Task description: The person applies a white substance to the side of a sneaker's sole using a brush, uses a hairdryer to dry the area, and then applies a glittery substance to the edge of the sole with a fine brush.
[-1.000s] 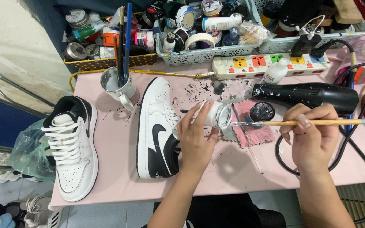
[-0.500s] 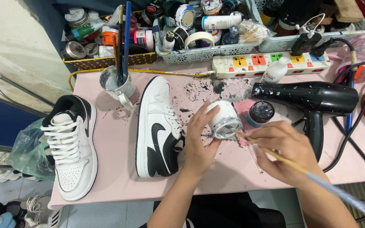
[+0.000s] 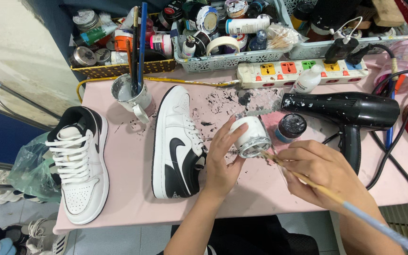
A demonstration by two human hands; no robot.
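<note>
Brush dipped into a tilted paint jar above the pink table.

The left hand point(image 3: 223, 163) wraps fingers around the white jar point(image 3: 250, 135), tipped with its mouth toward the right hand point(image 3: 322, 172), which pinches a brush point(image 3: 336, 200), its tip at the jar's rim. Two sneakers lie left: one point(image 3: 173, 144) beside the left hand, one point(image 3: 79, 163) at the table's edge. One black dryer point(image 3: 345, 111) lies right.

We see our two bare forearms coming up from the lower edge, no sleeves reaching them. Our left hand point(image 3: 223, 163) and right hand point(image 3: 324, 172) wear no gloves, rings, or watch that we can make out. Below, between the arms, dark clothing point(image 3: 251, 236) covers our lap.
</note>
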